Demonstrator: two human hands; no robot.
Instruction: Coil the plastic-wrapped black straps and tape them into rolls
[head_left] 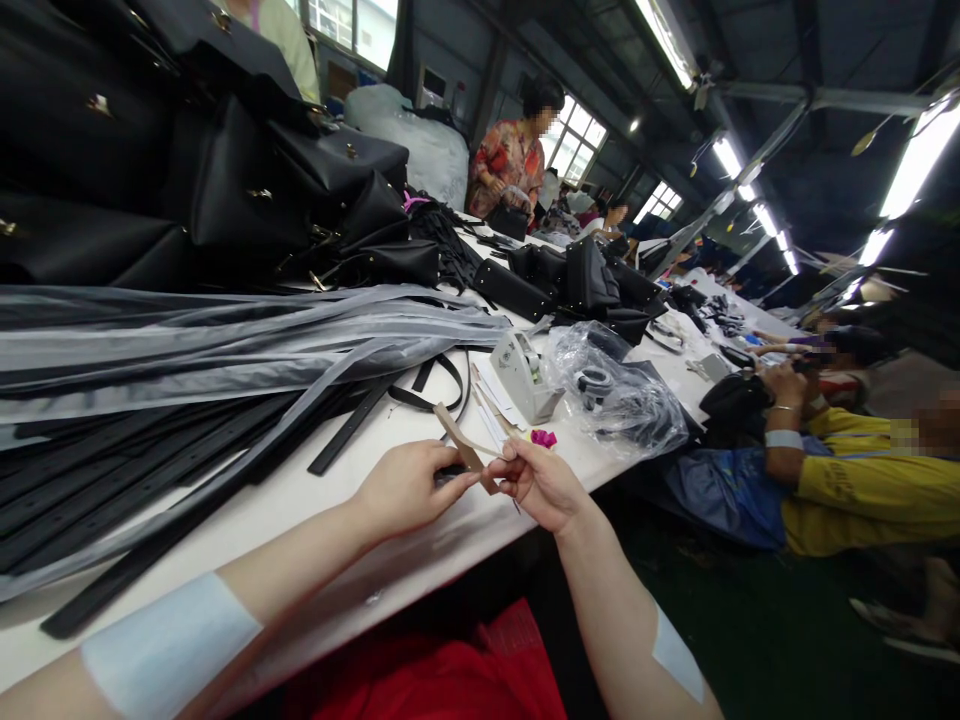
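Both my hands meet over the table's near edge around a thin tan strip, whose material I cannot make out. My left hand is closed, thumb and fingers pinching the strip from the left; something dark shows partly under its fingers. With fingertips pressed together, my right hand grips the strip's lower end. A narrow pale piece also runs to the right fingertips. Just beyond the hands are a grey-white tape dispenser, some paper slips and a small magenta item.
Long black straps under translucent plastic sheeting cover the left side. Black bags are piled behind. A clear plastic bag lies right of the dispenser. A person in yellow sits at right; another person stands at the back.
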